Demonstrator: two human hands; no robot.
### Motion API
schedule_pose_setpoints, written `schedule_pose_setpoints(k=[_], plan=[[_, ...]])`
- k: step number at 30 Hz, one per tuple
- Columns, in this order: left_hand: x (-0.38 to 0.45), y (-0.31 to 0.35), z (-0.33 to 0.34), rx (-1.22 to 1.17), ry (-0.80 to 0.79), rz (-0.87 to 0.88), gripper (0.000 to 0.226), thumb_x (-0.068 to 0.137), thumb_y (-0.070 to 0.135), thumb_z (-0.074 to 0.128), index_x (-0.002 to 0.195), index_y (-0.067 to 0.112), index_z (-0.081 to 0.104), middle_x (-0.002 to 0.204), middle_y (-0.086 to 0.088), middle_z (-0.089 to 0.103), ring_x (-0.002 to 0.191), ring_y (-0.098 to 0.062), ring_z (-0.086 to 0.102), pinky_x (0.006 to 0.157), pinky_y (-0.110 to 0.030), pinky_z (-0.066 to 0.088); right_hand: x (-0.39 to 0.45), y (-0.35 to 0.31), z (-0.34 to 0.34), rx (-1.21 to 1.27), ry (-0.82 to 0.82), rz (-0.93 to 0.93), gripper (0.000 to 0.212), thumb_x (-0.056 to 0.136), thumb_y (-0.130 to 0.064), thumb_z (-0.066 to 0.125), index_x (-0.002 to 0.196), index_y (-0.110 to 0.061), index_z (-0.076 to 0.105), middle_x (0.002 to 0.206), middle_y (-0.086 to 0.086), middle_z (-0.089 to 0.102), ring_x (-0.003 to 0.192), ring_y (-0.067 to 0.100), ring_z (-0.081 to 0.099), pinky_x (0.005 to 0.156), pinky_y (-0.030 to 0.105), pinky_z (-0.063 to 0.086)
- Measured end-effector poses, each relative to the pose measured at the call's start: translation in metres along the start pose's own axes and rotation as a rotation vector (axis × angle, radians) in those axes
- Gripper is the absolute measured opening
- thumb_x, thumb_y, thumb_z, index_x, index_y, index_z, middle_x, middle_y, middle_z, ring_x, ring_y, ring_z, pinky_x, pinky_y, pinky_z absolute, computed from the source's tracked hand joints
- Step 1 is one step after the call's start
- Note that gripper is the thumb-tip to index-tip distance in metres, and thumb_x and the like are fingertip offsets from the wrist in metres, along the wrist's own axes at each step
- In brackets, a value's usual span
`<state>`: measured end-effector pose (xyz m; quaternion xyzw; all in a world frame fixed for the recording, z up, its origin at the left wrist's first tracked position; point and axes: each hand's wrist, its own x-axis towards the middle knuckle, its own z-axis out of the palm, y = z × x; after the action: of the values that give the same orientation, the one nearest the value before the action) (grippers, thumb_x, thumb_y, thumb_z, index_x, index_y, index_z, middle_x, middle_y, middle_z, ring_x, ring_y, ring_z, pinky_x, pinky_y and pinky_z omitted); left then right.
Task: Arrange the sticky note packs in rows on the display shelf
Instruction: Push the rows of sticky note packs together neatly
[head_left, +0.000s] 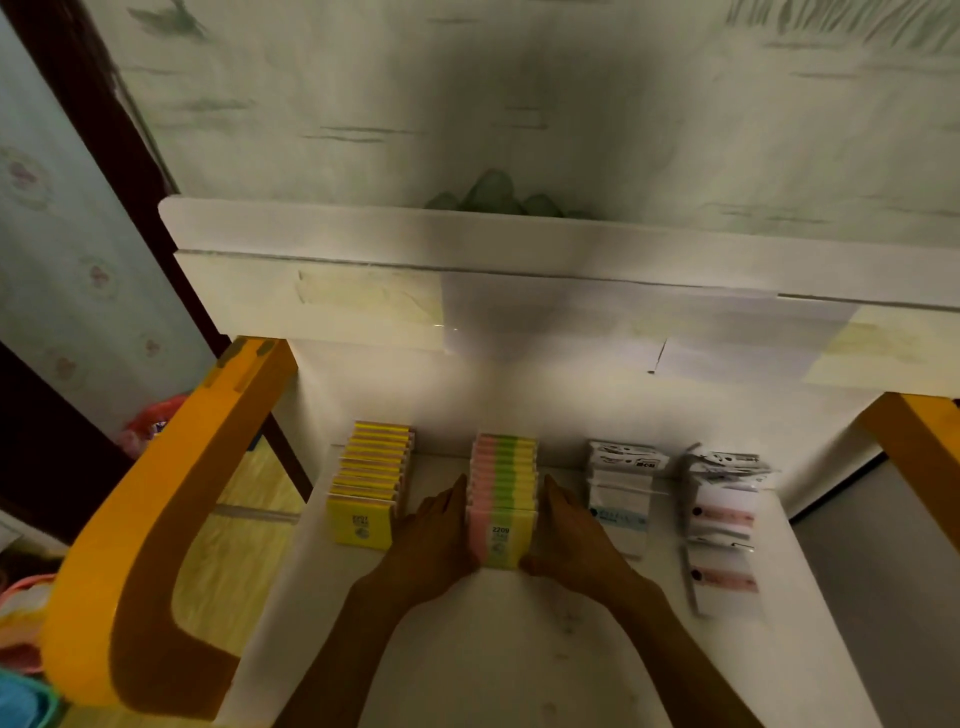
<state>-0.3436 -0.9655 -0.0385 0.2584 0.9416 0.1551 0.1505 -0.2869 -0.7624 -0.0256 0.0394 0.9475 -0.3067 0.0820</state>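
My left hand (436, 525) and right hand (569, 530), fingers straight, press flat against both sides of the pink-green-yellow sticky note row (503, 493), which runs lengthwise away from me.

2 bare forearms — no sleeves — ending in left hand (434, 535) and right hand (571, 538).

Shelf (519, 649): front half bare, open approach from the near edge. Four rows stand at the back: yellow packs (370, 483), pink-green packs (503, 493), white packs (621, 499), loose white packs (722, 525). Left hand (434, 535) fills the gap left of the pink-green row; right hand (571, 530) fills the gap on its right. White upper ledge (467, 244) overhangs behind. Orange frame posts (171, 519) bound both sides.
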Motion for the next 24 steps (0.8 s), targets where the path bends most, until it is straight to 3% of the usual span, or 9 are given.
schedule_pose_setpoints(k=[3,7,11,14,18,21,24], plan=[[0.008,-0.001,0.0,-0.139,-0.03,-0.031,0.112,0.068,0.04,0.07,0.156,0.026,0.002,0.149,0.0,0.039,0.132,-0.028,0.041,0.099,-0.046,0.045,0.009,0.004,0.004,0.063,0.016,-0.001,0.09,0.056,-0.036,0.089,0.13,-0.029,0.038,0.125,-0.007,0.052,0.114,0.013,0.053,0.086,0.023,0.05],[0.021,-0.01,0.009,-0.386,-0.057,-0.083,0.105,0.056,0.045,0.059,0.148,0.05,0.008,0.126,-0.002,0.059,0.115,-0.028,0.059,0.087,-0.045,0.053,0.019,0.01,0.007,0.151,0.005,-0.014,0.101,0.051,-0.034,0.089,0.136,-0.032,0.036,0.13,-0.01,0.051,0.116,0.009,0.053,0.093,0.023,0.05],[0.024,-0.009,0.009,-0.445,-0.111,-0.102,0.113,0.052,0.048,0.056,0.148,0.054,-0.003,0.137,-0.006,0.048,0.126,-0.031,0.049,0.1,-0.047,0.046,0.027,0.013,0.008,0.247,-0.043,-0.056,0.107,0.055,-0.015,0.089,0.145,-0.024,0.032,0.125,-0.021,0.047,0.119,0.002,0.047,0.082,-0.003,0.039],[0.02,-0.004,0.005,-0.496,-0.113,-0.142,0.109,0.061,0.052,0.065,0.149,0.054,0.0,0.146,-0.005,0.037,0.133,-0.033,0.042,0.11,-0.045,0.036,0.035,0.015,0.013,0.308,-0.063,-0.074,0.115,0.054,-0.008,0.089,0.149,-0.022,0.025,0.12,-0.026,0.047,0.118,0.001,0.048,0.082,-0.003,0.04],[0.019,-0.003,0.008,-0.488,-0.067,-0.139,0.094,0.078,0.049,0.07,0.152,0.045,0.011,0.149,-0.004,0.03,0.14,-0.029,0.03,0.115,-0.041,0.025,0.038,0.013,0.019,0.364,-0.051,-0.128,0.121,0.056,-0.008,0.087,0.144,-0.037,0.01,0.126,-0.025,0.045,0.116,-0.009,0.049,0.091,0.002,0.039],[0.017,0.001,0.008,-0.503,-0.024,-0.11,0.089,0.08,0.048,0.068,0.152,0.042,0.016,0.142,0.001,0.036,0.139,-0.027,0.028,0.114,-0.039,0.026,0.038,0.005,0.021,0.382,0.066,-0.185,0.094,0.059,-0.021,0.076,0.135,-0.044,0.026,0.126,-0.006,0.053,0.117,0.006,0.053,0.099,0.018,0.045],[0.014,0.003,0.009,-0.558,0.015,-0.128,0.098,0.067,0.06,0.061,0.152,0.041,0.016,0.12,0.013,0.043,0.132,-0.022,0.033,0.109,-0.037,0.031,0.036,-0.005,0.02,0.395,0.125,-0.185,0.062,0.058,-0.032,0.063,0.116,-0.042,0.045,0.108,-0.003,0.059,0.101,0.01,0.059,0.084,0.017,0.05]])
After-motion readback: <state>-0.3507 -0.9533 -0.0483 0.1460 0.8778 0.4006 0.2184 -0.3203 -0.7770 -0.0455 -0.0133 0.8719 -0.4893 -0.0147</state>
